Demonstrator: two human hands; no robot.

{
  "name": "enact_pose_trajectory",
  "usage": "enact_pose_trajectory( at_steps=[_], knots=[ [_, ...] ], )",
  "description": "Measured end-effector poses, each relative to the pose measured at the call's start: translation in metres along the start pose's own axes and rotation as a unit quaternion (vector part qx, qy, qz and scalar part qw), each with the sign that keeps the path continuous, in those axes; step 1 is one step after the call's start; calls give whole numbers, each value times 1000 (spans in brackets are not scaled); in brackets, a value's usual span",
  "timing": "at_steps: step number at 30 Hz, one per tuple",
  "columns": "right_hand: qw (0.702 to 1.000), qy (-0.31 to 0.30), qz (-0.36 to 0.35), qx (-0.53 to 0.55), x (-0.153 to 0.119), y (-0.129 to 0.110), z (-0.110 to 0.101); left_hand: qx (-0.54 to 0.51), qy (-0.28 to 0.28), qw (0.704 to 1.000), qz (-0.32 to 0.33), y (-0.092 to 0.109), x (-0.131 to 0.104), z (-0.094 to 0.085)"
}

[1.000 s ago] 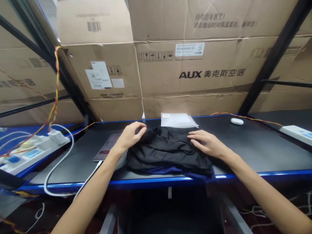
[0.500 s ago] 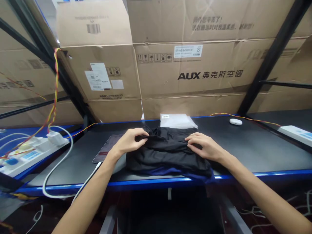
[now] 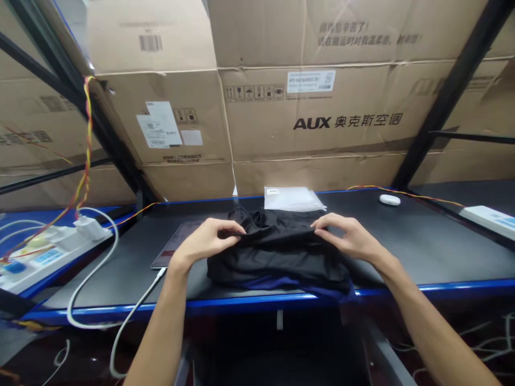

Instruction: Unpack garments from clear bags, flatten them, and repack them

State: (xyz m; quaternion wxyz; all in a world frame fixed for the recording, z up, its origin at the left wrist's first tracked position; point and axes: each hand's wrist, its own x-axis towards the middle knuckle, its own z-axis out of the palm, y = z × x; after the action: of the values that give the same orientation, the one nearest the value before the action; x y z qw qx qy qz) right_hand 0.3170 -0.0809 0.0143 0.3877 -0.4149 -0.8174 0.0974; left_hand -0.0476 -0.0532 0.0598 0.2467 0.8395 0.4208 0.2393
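A crumpled black garment (image 3: 277, 260), its exact kind unclear, lies at the front edge of the table in the head view. Dark blue cloth (image 3: 277, 282) shows along its lower edge. My left hand (image 3: 211, 238) pinches the black fabric at its upper left between thumb and fingers. On the other side, my right hand (image 3: 348, 236) is closed in a pinch on the same fabric. A fold is stretched between the two hands. Behind the garment lies a stack of clear plastic bags (image 3: 293, 199) with a small white label.
A tablet (image 3: 175, 246) with a white cable lies left of the garment. White power strips (image 3: 48, 254) sit at both sides. A white earbud case (image 3: 389, 200) rests at the back right. Cardboard boxes (image 3: 257, 123) and black metal posts (image 3: 438, 102) stand behind the table.
My right hand has gone from resting on the cloth with loose fingers to pinching it. The fabric between both hands is pulled straighter. My left hand has shifted slightly down.
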Motion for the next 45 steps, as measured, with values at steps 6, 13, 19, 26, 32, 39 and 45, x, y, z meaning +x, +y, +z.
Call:
enact_pose_trajectory(
  at_steps=[6,13,19,26,32,39,45],
  knots=[
    [998,-52,35,-8,-2,-4,-1,24,-30,999,-2,2,-6,3],
    [993,-113,2,25,-10,-8,-9,6,-64,997,51,6,-18,-13],
    [969,-208,12,132,-11,-16,-18,-29,-160,987,16,10,-15,-12],
    [984,-116,96,91,16,-2,-16,33,-103,992,-65,7,-8,4],
    [983,-167,-30,-69,44,34,-8,60,-6,997,-45,3,-1,19],
    [987,-123,17,-106,59,57,2,94,59,993,50,2,11,18],
    [988,-96,-42,-114,64,56,11,160,-24,981,106,-8,67,21]
  ],
)
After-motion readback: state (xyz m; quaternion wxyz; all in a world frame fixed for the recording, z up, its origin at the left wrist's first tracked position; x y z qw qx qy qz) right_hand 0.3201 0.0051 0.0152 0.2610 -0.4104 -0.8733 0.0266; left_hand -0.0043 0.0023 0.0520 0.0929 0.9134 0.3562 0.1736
